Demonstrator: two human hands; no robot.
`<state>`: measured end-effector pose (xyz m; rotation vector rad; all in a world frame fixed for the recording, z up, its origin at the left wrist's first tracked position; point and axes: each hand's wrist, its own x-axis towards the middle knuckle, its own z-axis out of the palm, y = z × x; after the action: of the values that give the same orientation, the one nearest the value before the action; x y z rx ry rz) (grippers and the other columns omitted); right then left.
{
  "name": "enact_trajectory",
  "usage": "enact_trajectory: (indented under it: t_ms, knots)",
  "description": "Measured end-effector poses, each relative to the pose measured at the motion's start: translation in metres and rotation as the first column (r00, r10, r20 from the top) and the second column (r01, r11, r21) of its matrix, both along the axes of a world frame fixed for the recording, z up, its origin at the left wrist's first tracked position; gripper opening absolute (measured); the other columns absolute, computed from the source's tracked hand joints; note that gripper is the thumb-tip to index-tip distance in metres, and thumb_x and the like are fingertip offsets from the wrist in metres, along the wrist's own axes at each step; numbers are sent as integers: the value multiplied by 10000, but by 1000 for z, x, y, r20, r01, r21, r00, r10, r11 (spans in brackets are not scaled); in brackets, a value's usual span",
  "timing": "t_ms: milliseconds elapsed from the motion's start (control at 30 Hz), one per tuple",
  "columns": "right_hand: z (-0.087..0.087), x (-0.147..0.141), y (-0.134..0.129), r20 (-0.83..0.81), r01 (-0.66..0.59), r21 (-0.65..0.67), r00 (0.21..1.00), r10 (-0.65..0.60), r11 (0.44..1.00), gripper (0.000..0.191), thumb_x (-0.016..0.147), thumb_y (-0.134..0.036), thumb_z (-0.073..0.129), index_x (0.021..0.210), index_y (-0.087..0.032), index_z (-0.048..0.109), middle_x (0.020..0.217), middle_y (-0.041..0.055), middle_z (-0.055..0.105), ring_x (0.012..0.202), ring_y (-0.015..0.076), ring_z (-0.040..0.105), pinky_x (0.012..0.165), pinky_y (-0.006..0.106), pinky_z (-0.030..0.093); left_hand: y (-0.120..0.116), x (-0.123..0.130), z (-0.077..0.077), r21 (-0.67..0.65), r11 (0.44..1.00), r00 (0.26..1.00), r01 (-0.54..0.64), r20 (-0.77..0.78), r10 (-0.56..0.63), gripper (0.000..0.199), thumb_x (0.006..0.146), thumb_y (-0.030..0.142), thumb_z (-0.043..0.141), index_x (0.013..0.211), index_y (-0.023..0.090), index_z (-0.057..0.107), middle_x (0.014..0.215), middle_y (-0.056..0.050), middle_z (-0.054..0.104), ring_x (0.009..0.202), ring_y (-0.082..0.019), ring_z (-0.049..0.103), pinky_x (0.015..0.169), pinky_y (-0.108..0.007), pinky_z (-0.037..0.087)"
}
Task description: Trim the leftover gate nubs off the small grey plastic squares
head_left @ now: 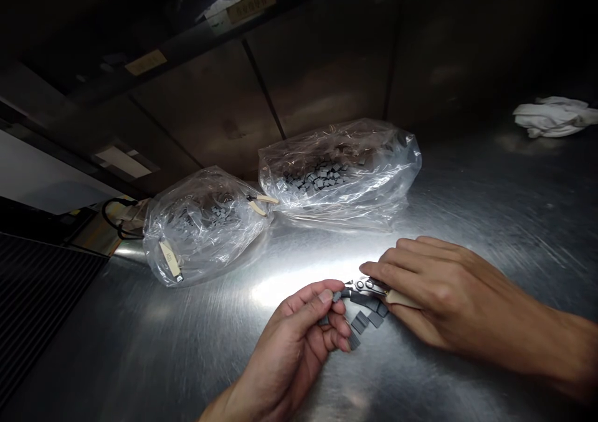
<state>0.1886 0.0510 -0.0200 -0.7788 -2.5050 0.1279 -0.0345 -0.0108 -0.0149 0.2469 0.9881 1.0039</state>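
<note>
A small grey plastic piece (337, 296) is pinched between the thumb and fingertips of my left hand (294, 338). My right hand (434, 288) wraps around the cream handles of a pair of nippers (402, 299). Their metal jaws point left and meet or nearly touch the piece; I cannot tell whether they grip it. Several flat grey pieces (360, 322) lie on the metal table between and below my hands. Part of another grey piece shows behind the fingers of my left hand.
Behind my hands stand two clear plastic bags, a right one (392, 160) and a left one (224, 248), both with small grey pieces inside. Cream-handled pliers (264, 201) and a labelled cream tool (169, 260) lie by the left bag. A white cloth (554, 117) rests far right.
</note>
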Motion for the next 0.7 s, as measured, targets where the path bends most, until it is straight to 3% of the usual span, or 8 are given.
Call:
enact_trajectory:
  t_ms: [367, 700]
  knots:
    - [-1, 0, -1, -1, 7, -13, 1000, -7, 1000, 234, 964, -119, 542, 1124, -137, 711, 845, 44, 670, 762, 221, 621, 802, 415, 484, -1, -1, 3, 45, 998, 999, 42, 19, -43, 90, 950, 128, 682, 997, 94, 751, 830, -65, 737, 631, -111, 691, 603, -208, 565]
    - [-3, -1, -2, -23, -6, 6, 1000, 6, 1000, 248, 940, -100, 554, 1134, -143, 704, 866, 32, 675, 766, 215, 621, 812, 407, 469, 0, -3, -1, 60, 997, 997, 58, 46, -61, 148, 980, 242, 680, 1011, 104, 722, 820, -76, 757, 641, -135, 715, 593, -220, 572]
